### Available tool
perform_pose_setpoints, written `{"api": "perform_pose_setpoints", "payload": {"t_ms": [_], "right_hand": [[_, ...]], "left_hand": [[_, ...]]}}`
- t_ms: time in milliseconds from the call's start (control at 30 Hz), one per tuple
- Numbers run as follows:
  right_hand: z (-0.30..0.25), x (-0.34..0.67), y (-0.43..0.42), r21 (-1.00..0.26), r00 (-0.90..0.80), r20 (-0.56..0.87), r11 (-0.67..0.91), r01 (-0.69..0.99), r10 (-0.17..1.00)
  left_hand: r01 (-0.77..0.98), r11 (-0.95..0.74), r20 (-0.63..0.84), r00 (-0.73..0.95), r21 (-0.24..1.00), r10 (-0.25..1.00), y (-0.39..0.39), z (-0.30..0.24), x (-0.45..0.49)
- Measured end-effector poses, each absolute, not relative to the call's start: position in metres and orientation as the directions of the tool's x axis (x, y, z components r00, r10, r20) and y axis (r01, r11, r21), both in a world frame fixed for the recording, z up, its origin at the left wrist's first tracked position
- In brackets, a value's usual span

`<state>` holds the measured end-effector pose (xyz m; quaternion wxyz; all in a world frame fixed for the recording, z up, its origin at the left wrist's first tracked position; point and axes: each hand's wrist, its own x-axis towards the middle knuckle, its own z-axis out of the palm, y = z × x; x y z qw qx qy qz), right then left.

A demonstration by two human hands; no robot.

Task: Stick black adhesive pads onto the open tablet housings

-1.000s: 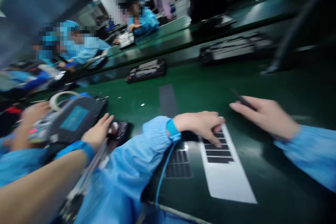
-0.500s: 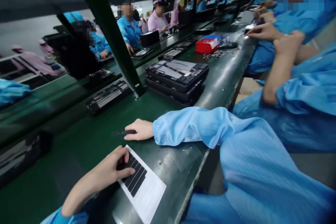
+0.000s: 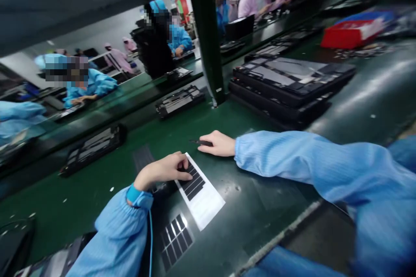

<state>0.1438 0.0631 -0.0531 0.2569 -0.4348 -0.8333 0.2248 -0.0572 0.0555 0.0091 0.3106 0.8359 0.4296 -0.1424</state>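
white sheet [image 3: 208, 202] long axis 11-to-5 o'clock, black strips [image 3: 195, 184] at 11 end. left hand [image 3: 162, 171] curled on strips, grip unclear. right hand [image 3: 219, 143] pinches dark tool [image 3: 202, 142], tip toward 9. trays [image 3: 279, 110] at 2 hold panels [image 3: 292, 69].

- My left grip [image 3: 165, 169] lies palm down, its fingers [image 3: 178, 162] bent and pressing downward, clasping nothing.
- My left forearm [image 3: 113, 233], blue-sleeved, reaches in from below.
- My right grip [image 3: 218, 143] lies low, its fingers pinched together and pointing left.
- My right arm [image 3: 292, 160], blue-sleeved, stretches in from the right.
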Motion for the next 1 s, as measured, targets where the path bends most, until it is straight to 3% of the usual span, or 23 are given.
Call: {"api": "perform_pose_setpoints", "payload": {"t_ms": [133, 233, 267, 333, 400, 467, 733, 900, 1000], "right_hand": [[-0.054, 0.144, 0.060, -0.649, -0.506, 0.236, 0.522, 0.553, 0.830], [-0.043, 0.146, 0.069, -0.712, -0.543, 0.125, 0.456, 0.534, 0.831], [-0.038, 0.147, 0.078, -0.733, -0.528, 0.074, 0.405, 0.547, 0.846], [-0.027, 0.150, 0.106, -0.776, -0.379, 0.010, 0.246, 0.580, 0.925], [-0.019, 0.150, 0.143, -0.824, -0.116, 0.008, 0.072, 0.562, 0.993], [-0.017, 0.148, 0.181, -0.846, 0.052, 0.017, -0.013, 0.533, 0.999], [-0.046, 0.128, 0.252, -0.828, 0.280, 0.039, -0.126, 0.546, 0.959], [-0.053, 0.141, 0.257, -0.799, 0.309, 0.061, -0.139, 0.584, 0.949], [-0.050, 0.143, 0.249, -0.781, 0.290, 0.103, -0.103, 0.616, 0.952]], "left_hand": [[0.832, -0.174, -0.582, 0.503, 0.527, 0.639, 0.076, 0.031, -0.086], [0.638, 0.197, -0.406, 0.198, 0.745, 0.892, 0.113, 0.032, -0.118], [0.562, 0.234, -0.341, 0.092, 0.794, 0.936, 0.127, 0.028, -0.127], [0.443, 0.246, -0.242, -0.066, 0.862, 0.968, 0.155, 0.014, -0.136], [0.333, 0.242, -0.196, -0.165, 0.911, 0.967, 0.177, -0.003, -0.137], [0.205, 0.240, -0.194, -0.224, 0.949, 0.955, 0.193, -0.017, -0.134], [-0.145, 0.260, -0.293, -0.310, 0.955, 0.904, 0.219, -0.022, -0.132], [-0.269, 0.380, -0.424, -0.131, 0.885, 0.896, 0.212, -0.012, -0.114], [-0.300, 0.397, -0.425, -0.034, 0.868, 0.905, 0.201, 0.000, -0.092]]}}
